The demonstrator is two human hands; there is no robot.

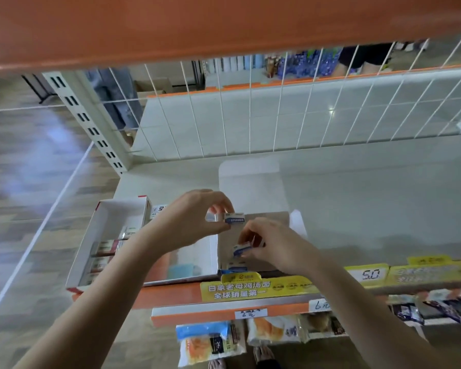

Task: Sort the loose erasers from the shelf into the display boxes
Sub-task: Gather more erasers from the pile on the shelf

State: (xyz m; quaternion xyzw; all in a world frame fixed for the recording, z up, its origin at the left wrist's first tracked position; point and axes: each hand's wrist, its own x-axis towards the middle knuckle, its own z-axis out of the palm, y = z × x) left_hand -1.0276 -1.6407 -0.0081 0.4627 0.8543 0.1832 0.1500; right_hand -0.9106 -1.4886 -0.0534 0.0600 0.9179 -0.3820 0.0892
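Sorting in mid-step, by the look of it: pinching 1 small white rectangular eraser with a blue printed sleeve (234, 218) between thumb and fingertips of the left hand (194, 219), lifted above the shelf. Gripping a 2nd white-and-blue sleeved eraser (242, 249) in the curled fingers of the right hand (272, 245), low over the open brown cardboard display box (269, 222), inside its walls. Showing 1 more blue-sleeved eraser (234, 269) lying at the front of that box. Standing to the left, a long white display box with red trim (104, 235), part filled with red-and-white sleeved erasers (107, 247). Resting on the pale grey metal shelf (357, 198), both boxes, behind the yellow price strip (258, 287). Judging the next move: lowering the right-hand eraser flat beside the one at the front, sleeve aligned, then releasing; afterwards bringing the left-hand eraser down into the same box, matching blue with blue.
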